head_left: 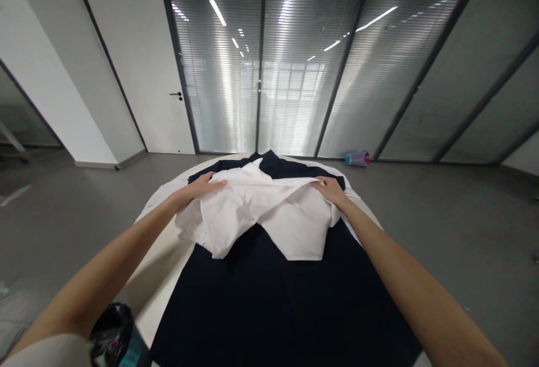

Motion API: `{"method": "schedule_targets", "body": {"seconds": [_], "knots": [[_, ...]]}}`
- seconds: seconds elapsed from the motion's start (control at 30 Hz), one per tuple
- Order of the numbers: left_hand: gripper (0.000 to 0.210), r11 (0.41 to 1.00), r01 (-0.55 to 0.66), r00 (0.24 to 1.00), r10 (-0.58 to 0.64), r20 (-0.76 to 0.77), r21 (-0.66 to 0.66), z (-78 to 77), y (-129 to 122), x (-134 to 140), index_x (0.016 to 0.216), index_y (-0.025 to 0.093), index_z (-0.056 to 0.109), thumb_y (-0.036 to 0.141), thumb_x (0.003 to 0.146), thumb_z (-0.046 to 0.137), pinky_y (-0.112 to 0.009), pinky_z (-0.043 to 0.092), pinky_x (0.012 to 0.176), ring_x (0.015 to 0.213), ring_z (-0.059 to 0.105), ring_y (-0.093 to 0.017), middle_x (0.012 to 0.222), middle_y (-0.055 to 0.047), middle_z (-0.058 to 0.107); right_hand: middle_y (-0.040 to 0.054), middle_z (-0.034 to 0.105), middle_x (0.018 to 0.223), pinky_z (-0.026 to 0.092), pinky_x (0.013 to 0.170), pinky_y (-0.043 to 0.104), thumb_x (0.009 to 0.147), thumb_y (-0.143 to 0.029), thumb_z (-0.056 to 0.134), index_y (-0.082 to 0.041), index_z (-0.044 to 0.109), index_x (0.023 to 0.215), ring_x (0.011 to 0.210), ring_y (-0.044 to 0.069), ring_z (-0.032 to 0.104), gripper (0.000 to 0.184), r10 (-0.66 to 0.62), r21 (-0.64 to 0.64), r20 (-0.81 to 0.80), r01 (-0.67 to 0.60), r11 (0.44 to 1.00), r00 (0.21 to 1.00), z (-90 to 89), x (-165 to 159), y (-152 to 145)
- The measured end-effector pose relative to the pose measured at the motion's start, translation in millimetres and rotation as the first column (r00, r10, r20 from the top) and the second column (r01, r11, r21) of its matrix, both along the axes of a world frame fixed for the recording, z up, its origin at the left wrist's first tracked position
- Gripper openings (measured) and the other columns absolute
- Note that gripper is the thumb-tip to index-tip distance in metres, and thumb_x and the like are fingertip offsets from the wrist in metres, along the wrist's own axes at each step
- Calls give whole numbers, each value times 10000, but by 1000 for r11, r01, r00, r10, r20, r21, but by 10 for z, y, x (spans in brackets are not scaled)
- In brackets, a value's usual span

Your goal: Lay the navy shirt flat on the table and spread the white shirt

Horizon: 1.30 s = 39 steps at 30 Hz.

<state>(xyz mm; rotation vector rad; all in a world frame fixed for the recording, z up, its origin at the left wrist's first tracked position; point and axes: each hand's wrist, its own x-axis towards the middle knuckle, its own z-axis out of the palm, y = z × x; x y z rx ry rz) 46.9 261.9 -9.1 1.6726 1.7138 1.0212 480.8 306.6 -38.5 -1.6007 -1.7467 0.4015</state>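
A white garment with two lobes that look like short legs is stretched between my hands. My left hand grips its upper left edge, with the thumb lying over the cloth. At the upper right corner, my right hand pinches the cloth, its fingers partly hidden behind the fabric. Beneath the white garment a large navy cloth lies spread out; part of it also shows behind, with a pointed fold at the far edge. Both lie over a round table with a pale top.
A bin lined with a black bag stands at the lower left, close to my left arm. On the grey floor, a blue and purple basket-like object lies near the glass partition. A white door is at the back left.
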Motion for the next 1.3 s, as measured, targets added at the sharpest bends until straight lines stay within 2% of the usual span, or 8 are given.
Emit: {"method": "schedule_targets", "body": {"seconds": [0.17,0.3,0.43,0.53,0.7,0.97,1.13,1.3], "knots": [[367,898,-12,996,49,-73,440,422,-19,49,1047,168,663,347,739,753,-336,509,912,990,640,-241,1025,-57,698,107,740,1107,476,1000,422,858,-253,526,-139,732,1062,1048,259,652,312,-60,300,25,50,953,998,427,-102,-91],[413,639,-39,974,196,-114,768,902,-250,-36,1111,192,621,445,796,707,-367,455,1005,1083,584,-240,1123,-53,628,138,688,1119,442,1008,415,930,-220,432,-134,700,1142,1069,237,600,352,-119,657,73,42,753,990,1001,-65,-251],[460,527,53,976,150,-155,848,975,-547,-277,1071,182,644,555,947,406,-360,479,930,962,619,-219,1021,-55,651,144,639,1066,426,989,445,945,-268,447,-181,738,1057,1061,254,557,323,-206,789,111,39,613,972,1240,193,-518],[456,618,45,972,156,-178,785,781,-768,-480,927,178,677,589,882,485,-322,509,775,780,619,-203,832,-32,662,143,611,1052,415,994,488,918,-276,458,-209,758,974,1079,280,548,312,-203,797,178,-20,604,963,1084,446,-753],[407,894,272,948,-185,-259,357,547,-1265,-710,840,209,720,583,681,726,-297,527,699,743,625,-219,804,-36,683,125,625,1066,455,966,505,858,-305,476,-259,777,888,1053,297,587,307,5,518,357,-202,831,934,556,881,-1147],[146,879,454,807,-476,-348,-149,409,-1574,-1040,657,284,724,364,567,806,-390,542,891,889,649,-272,886,-75,703,113,712,1017,479,971,501,711,-257,472,-266,771,728,985,290,651,300,262,-74,475,-259,963,840,-35,1222,-1528],[164,981,114,760,15,-650,156,276,-1463,-1232,714,273,753,190,573,760,-321,528,824,829,630,-219,960,-19,701,105,703,981,514,917,458,745,-216,458,-275,721,705,955,281,663,273,39,312,320,-144,939,947,247,913,-1835],[229,835,-181,844,403,-353,520,347,-1461,-1275,892,174,756,175,776,558,-241,493,727,727,586,-135,1004,-43,646,93,669,1012,500,993,472,802,-148,426,-270,704,810,1034,297,639,303,-213,704,8,146,695,977,668,900,-2131]]}}
